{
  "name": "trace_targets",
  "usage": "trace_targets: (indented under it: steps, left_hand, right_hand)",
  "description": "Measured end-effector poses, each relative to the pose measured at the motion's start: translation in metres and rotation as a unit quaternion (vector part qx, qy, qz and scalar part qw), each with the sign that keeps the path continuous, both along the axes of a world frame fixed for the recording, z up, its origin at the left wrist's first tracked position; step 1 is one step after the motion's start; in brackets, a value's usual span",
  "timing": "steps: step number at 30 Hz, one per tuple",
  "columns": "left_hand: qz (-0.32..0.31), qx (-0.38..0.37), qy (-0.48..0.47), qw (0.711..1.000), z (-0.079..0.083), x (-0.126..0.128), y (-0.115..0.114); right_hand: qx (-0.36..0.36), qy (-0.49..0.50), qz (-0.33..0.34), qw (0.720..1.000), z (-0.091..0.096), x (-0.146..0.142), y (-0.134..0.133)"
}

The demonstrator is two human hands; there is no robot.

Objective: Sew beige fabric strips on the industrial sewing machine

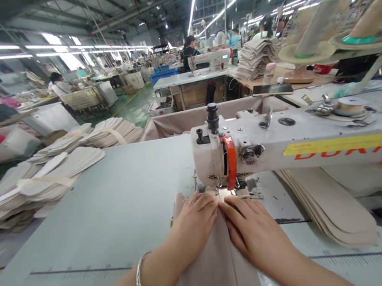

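A long beige fabric piece with a seam line down it runs from the front table edge to beneath the presser foot of a white sewing machine. My left hand, with a bracelet on its wrist, presses on the fabric's left side, fingers drawn together by the foot. On the right side, my right hand has its fingers curled onto the same fabric. The fingertips of both hands nearly meet in front of the needle area. The needle tip itself is hidden behind the orange guard and the fingers.
Beige cut panels lie stacked under the machine arm. Tied bundles of pale panels sit left of the pale green table. Thread cones stand at the upper right. Behind the table is a fabric-lined bin; other people work farther back.
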State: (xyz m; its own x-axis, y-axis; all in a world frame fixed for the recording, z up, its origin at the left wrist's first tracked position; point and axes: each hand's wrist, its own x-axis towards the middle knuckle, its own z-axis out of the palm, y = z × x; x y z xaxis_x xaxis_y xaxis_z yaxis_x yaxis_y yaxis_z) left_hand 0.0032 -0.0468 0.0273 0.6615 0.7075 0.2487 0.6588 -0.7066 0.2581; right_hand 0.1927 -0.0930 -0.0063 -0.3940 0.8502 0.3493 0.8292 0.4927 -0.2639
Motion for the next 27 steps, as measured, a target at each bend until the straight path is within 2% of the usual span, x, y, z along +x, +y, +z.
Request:
trace_targets:
  steps: [3,12,16,18,20,23,27]
  left_hand:
    - [-0.015,0.016,0.019,1.0,-0.003,-0.004,-0.005]
    - [-0.012,0.008,0.007,1.0,-0.008,-0.001,0.002]
    - [-0.003,-0.006,0.011,1.0,-0.005,-0.006,-0.002]
    - [-0.031,-0.009,0.039,0.999,-0.001,-0.011,-0.01]
    - [-0.092,-0.018,0.069,0.993,-0.001,-0.017,-0.025]
    - [-0.175,-0.005,0.041,0.984,-0.019,-0.028,-0.051]
    - [-0.181,0.054,-0.003,0.982,-0.054,-0.037,-0.069]
  right_hand:
    - [0.005,-0.002,-0.006,1.0,-0.001,0.0,-0.001]
    - [0.019,-0.012,-0.011,1.0,0.001,0.001,-0.001]
    - [0.014,-0.011,-0.008,1.0,0.003,0.001,-0.004]
    - [0.015,-0.011,-0.01,1.0,0.002,0.001,-0.004]
    - [0.018,-0.011,-0.01,1.0,0.0,0.001,-0.003]
    - [0.018,-0.016,-0.013,1.0,-0.001,0.001,-0.002]
    - [0.02,-0.022,-0.02,0.999,-0.001,0.001,-0.001]
